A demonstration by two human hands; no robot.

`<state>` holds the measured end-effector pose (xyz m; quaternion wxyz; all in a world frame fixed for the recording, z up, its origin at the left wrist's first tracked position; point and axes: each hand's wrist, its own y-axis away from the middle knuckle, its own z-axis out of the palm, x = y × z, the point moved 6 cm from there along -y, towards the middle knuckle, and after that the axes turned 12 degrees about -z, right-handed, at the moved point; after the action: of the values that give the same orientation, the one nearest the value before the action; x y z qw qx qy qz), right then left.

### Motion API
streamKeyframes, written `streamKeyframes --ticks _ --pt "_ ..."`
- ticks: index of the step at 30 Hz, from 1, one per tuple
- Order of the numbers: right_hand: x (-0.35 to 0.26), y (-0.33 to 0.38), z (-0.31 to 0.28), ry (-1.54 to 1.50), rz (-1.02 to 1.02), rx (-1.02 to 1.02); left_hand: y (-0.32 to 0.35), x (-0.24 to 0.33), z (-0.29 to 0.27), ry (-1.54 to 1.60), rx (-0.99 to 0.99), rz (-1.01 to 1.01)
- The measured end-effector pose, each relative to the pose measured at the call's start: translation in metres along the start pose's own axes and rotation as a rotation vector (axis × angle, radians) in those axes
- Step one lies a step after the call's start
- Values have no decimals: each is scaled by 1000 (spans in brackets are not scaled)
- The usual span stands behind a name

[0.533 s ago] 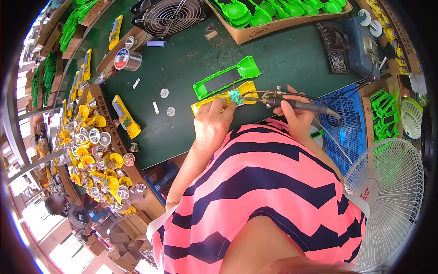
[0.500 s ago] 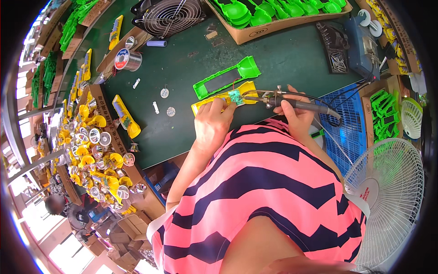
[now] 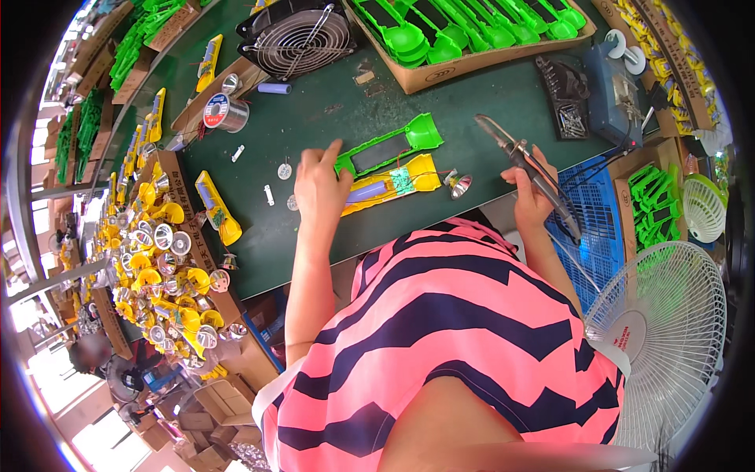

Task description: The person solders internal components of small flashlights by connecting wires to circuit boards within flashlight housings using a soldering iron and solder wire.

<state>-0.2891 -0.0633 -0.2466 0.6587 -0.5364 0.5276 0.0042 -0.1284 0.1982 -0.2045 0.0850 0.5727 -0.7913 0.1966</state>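
Gripping the soldering iron (image 3: pixel 521 157) in my right hand (image 3: pixel 533 193), now held off to the right of the yellow housing (image 3: pixel 425 175); half a second ago its tip was at the circuit board (image 3: pixel 402 182) inside that housing. My left hand (image 3: pixel 318 185) has shifted to the yellow housing's left end, fingers by the green housing (image 3: pixel 425 132) just beyond it, can't tell if grasping.

**Pink with Dark Blue Zigzags**

The person wears a bright pink top (image 3: pixel 440 277) with wide, dark blue zigzag stripes (image 3: pixel 432 307). White cloth (image 3: pixel 271 393) shows at its left edge. The left hand (image 3: pixel 318 189) and right hand (image 3: pixel 532 193) are bare.
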Motion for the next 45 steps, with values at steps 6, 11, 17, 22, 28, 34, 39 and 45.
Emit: streamKeyframes --ticks 6,11,17,22,28,34,39,45 --pt "27 -12 -21 298 -80 -77 19 -24 1 91 -5 -171" --pt "45 -23 -30 412 -52 -35 65 -11 6 444 31 64" --pt "53 -33 -30 510 -100 -145 3 21 -28 505 -218 147" --pt "41 -36 -22 525 -23 -212 -149 100 -69 269 -241 435" --pt "35 -31 -26 561 -52 -165 -381 136 51 74 -120 69" --pt "39 -34 -22 558 29 -179 -519 73 184 -17 -161 26" --pt "37 -34 -31 540 66 -156 -459 167 154 -833 -130 438" --pt "32 -39 -27 564 16 -221 -404 156 175 -774 -236 1443"
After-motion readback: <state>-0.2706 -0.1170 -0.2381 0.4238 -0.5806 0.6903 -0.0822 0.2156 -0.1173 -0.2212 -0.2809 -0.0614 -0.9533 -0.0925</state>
